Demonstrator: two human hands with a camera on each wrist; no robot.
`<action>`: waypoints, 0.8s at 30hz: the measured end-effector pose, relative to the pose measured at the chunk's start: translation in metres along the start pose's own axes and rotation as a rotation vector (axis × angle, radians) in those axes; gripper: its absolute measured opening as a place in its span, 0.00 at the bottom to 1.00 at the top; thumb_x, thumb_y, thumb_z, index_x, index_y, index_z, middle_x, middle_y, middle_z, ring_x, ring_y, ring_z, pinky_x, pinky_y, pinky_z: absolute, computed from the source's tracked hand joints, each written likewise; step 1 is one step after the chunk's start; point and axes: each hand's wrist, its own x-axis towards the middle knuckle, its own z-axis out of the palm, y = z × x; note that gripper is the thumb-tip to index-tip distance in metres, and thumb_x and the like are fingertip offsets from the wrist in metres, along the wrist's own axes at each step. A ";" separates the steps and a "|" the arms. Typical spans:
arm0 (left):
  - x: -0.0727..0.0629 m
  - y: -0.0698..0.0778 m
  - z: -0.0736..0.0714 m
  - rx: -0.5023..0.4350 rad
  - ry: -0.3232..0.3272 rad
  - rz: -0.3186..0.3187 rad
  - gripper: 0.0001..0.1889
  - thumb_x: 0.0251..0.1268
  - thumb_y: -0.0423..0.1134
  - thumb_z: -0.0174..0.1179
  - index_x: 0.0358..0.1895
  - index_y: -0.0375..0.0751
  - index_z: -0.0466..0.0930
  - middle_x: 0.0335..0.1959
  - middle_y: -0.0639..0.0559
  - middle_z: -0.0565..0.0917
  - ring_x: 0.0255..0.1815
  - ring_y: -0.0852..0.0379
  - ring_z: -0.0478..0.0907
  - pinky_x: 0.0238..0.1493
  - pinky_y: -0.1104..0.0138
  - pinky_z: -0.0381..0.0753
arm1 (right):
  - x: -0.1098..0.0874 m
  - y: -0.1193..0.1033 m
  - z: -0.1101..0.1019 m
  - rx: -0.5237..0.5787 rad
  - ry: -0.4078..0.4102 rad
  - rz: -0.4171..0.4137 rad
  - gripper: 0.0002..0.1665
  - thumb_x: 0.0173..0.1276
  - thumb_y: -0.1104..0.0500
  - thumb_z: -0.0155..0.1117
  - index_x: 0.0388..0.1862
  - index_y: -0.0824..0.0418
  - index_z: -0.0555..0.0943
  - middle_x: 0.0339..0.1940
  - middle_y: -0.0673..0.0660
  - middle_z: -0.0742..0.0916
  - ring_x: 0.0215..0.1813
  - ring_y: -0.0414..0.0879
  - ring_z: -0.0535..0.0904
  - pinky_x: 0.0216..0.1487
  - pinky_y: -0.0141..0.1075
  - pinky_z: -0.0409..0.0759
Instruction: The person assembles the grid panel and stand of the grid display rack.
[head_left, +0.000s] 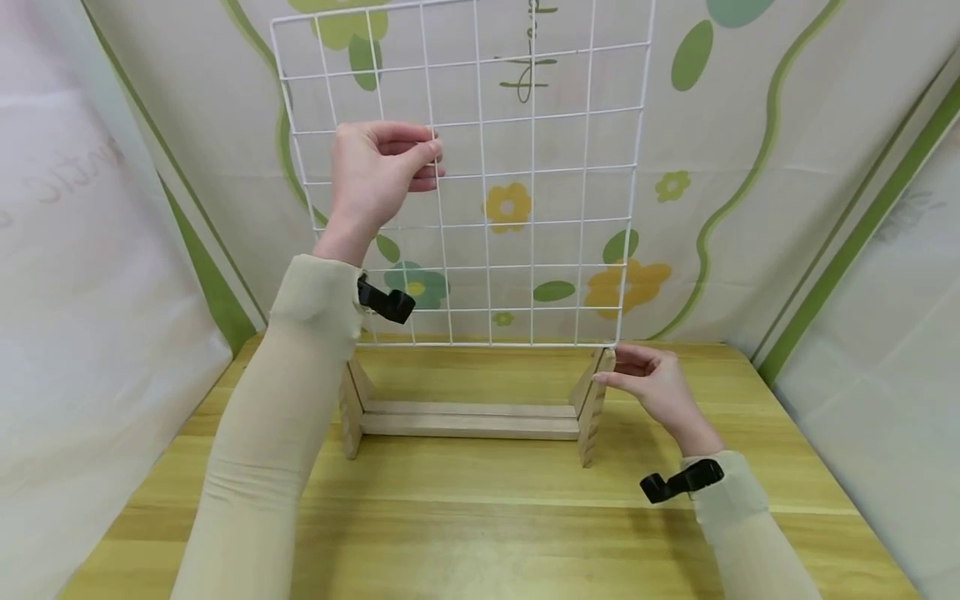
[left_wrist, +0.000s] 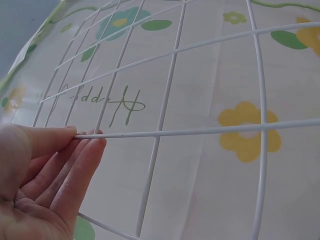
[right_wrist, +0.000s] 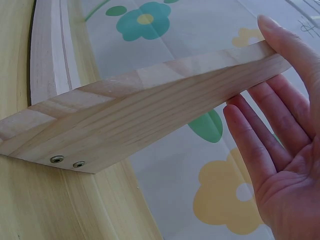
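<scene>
Creased cream long sleeves (head_left: 258, 433), gathered cuffs (head_left: 315, 287), a black bent mount (head_left: 388, 303) on each

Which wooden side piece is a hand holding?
The right side piece: the right hand holds its top end. No hand holds the left side piece; the left hand pinches the white wire grid.

Diffuse light with soft shadows

White wire grid (head_left: 533, 172) — upright above wooden stand (head_left: 469, 427)
</scene>
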 end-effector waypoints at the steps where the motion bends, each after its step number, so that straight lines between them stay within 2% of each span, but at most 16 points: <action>1: 0.000 0.000 0.000 0.003 0.003 0.001 0.10 0.58 0.31 0.75 0.42 0.32 0.89 0.38 0.41 0.88 0.32 0.50 0.88 0.36 0.63 0.89 | 0.000 0.000 0.000 -0.007 0.000 0.002 0.33 0.62 0.61 0.79 0.62 0.74 0.79 0.44 0.47 0.88 0.45 0.40 0.85 0.46 0.30 0.86; 15: -0.001 -0.002 0.003 0.042 0.043 0.028 0.11 0.60 0.31 0.74 0.44 0.30 0.89 0.37 0.41 0.88 0.31 0.51 0.88 0.35 0.65 0.89 | -0.002 0.000 -0.001 -0.017 -0.023 0.017 0.33 0.63 0.57 0.79 0.63 0.71 0.79 0.46 0.50 0.88 0.47 0.42 0.86 0.48 0.31 0.86; 24: -0.004 -0.004 0.008 0.083 0.018 0.063 0.11 0.61 0.31 0.73 0.45 0.30 0.89 0.36 0.41 0.88 0.31 0.50 0.88 0.35 0.65 0.89 | -0.003 0.001 -0.001 -0.026 -0.016 0.029 0.34 0.63 0.57 0.79 0.64 0.71 0.79 0.48 0.51 0.87 0.48 0.41 0.85 0.48 0.31 0.85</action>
